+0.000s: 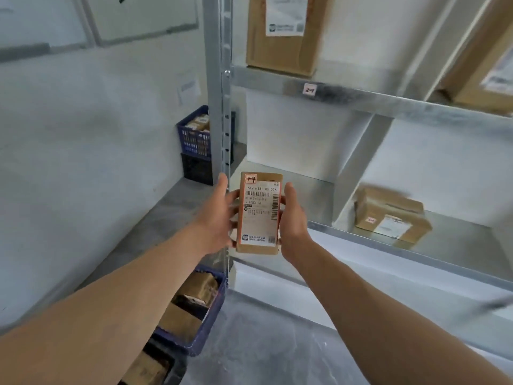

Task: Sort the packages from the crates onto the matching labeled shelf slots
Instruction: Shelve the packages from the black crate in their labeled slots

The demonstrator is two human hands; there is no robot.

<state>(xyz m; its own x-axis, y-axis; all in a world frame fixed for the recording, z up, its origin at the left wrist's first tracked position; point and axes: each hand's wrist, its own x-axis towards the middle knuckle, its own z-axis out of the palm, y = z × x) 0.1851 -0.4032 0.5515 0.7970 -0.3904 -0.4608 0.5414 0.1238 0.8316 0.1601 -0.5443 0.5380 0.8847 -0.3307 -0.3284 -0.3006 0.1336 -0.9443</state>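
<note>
The metal upright [218, 107] of the shelving runs down the centre-left of the frame, and the held package [259, 212] sits just right of it, in front of the front edge of the middle shelf [305, 190]. The shelf bay behind the package is bare up to a slanting white divider [358, 168]. Right of the divider a taped cardboard box [391, 215] lies on the same shelf. At the top of the frame a tall box [283, 45] stands on the upper shelf, with another box [483, 73] at upper right. At lower left a blue crate [205, 326] holding packages stands on the floor against the upright; a second blue crate [194, 134] sits on a black crate [197, 169] further back.

The package's white label, edged in orange, shows "642 H431 00 036" above a barcode, and a red-boxed handwritten mark at its upper left looks like "1-4". A small tag [309, 89] on the upper shelf rail starts with "2-"; the rest is blurred.

The left hand [219, 215] and right hand [293, 218] hold the package upright between them, label towards the camera. Each grip is narrow, fingers curled round a long side.
</note>
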